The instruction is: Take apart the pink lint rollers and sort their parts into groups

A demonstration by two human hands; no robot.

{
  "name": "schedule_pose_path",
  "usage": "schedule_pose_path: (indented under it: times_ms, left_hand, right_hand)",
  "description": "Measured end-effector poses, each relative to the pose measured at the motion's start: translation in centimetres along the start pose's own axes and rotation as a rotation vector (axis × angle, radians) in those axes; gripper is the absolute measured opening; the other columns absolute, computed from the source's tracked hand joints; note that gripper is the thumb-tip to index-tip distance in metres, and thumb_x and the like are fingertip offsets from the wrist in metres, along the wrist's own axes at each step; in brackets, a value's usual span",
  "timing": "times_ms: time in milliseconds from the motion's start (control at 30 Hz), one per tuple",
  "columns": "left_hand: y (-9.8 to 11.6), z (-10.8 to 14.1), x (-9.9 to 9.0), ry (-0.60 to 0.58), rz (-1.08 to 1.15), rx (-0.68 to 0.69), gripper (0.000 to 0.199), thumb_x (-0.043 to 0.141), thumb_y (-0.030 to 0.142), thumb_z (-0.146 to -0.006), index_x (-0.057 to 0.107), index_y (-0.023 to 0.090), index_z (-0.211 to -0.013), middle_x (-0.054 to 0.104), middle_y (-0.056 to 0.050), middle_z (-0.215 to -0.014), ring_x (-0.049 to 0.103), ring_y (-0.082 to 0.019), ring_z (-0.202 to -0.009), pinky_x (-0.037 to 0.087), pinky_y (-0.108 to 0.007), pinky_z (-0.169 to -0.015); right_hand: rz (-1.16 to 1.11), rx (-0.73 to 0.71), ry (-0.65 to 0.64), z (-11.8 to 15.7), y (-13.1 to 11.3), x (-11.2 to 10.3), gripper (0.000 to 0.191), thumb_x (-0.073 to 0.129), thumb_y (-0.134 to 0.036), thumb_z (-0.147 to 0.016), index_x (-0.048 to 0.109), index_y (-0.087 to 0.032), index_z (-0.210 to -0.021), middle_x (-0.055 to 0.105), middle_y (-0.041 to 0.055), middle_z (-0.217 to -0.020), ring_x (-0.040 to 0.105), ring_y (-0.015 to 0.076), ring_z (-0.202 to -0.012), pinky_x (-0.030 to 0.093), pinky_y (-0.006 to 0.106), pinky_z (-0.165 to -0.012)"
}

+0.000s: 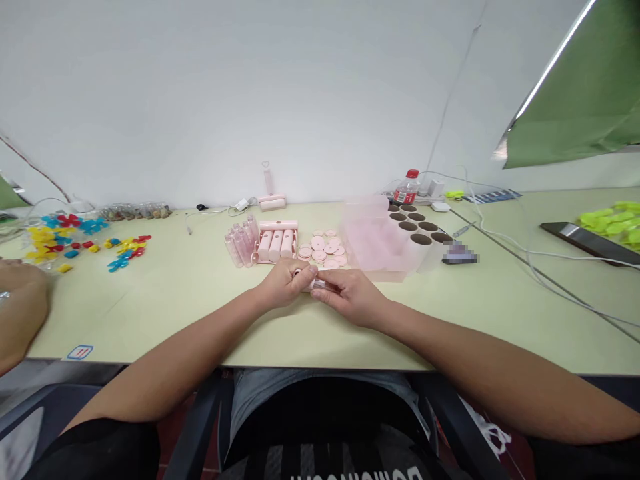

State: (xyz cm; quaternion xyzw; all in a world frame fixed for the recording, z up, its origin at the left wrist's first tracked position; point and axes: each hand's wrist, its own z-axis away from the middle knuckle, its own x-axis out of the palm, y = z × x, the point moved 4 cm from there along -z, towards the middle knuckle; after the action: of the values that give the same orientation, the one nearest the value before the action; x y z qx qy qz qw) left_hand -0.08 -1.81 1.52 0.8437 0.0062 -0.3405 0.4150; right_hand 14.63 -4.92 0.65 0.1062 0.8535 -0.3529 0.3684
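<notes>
My left hand (286,283) is closed around one end of a pink tube-shaped piece (319,285), its thumb along the top. From the other side my right hand (356,297) grips the clear-looking end of the same piece. The fingers cover most of it, so its exact kind is hidden. Just beyond my hands lie several flat pink discs (320,255). Left of them, thick pink cylinders (275,245) lie side by side in a pink holder. Several slim clear pink tubes (241,244) stand beside that holder.
A translucent pink bin (395,275) stands right of the discs, next to several open brown tubes (421,238). Behind are a red-capped bottle (407,188) and white cables (530,257). Colourful plastic pieces (65,237) and another person's arm (23,310) are at left.
</notes>
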Motion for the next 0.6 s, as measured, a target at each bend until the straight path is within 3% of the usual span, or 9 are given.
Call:
schedule_pose_path:
  times_ms: [200, 333, 400, 600]
  left_hand:
    - [0.1, -0.3, -0.5, 0.03, 0.051, -0.016, 0.05, 0.041, 0.048, -0.094, 0.033, 0.019, -0.054, 0.033, 0.004, -0.052, 0.03, -0.009, -0.049, 0.025, -0.025, -0.048]
    - [-0.3, -0.4, -1.3, 0.146, 0.043, -0.08, 0.053, 0.045, 0.054, -0.091, 0.03, 0.019, -0.053, 0.029, 0.004, -0.052, 0.028, -0.009, -0.05, 0.023, -0.025, -0.048]
    - [-0.4, -0.3, -1.6, 0.207, 0.058, -0.081, 0.054, 0.044, 0.056, -0.091, 0.031, 0.02, -0.053, 0.028, 0.004, -0.051, 0.027, -0.009, -0.05, 0.024, -0.026, -0.048]
    - [-0.4, 0.1, -2.2, 0.327, 0.059, -0.081, 0.058, 0.045, 0.061, -0.09, 0.037, 0.019, -0.05, 0.038, 0.002, -0.047, 0.034, -0.01, -0.049, 0.027, -0.026, -0.047]
  right_hand:
    - [-0.137, 0.1, 0.005, -0.4, 0.0, 0.1, 0.023, 0.057, -0.038, -0.092, 0.064, -0.018, -0.084, 0.05, -0.004, -0.06, 0.043, 0.0104, -0.055, 0.033, 0.023, -0.053]
    - [-0.223, 0.182, 0.013, -0.6, 0.0, -0.9, 0.033, 0.062, -0.041, -0.088, 0.065, -0.018, -0.112, 0.056, -0.0032, -0.065, 0.048, 0.0113, -0.056, 0.038, 0.024, -0.054]
    - [-0.225, 0.209, 0.052, -0.7, 0.2, -1.6, 0.037, 0.063, -0.04, -0.087, 0.064, -0.017, -0.115, 0.06, -0.0019, -0.068, 0.051, 0.0122, -0.058, 0.041, 0.025, -0.057]
    - [-0.365, 0.244, 0.155, -0.8, 0.9, -2.2, 0.028, 0.058, -0.043, -0.089, 0.067, -0.017, -0.083, 0.065, 0.0018, -0.069, 0.059, 0.015, -0.063, 0.046, 0.027, -0.06]
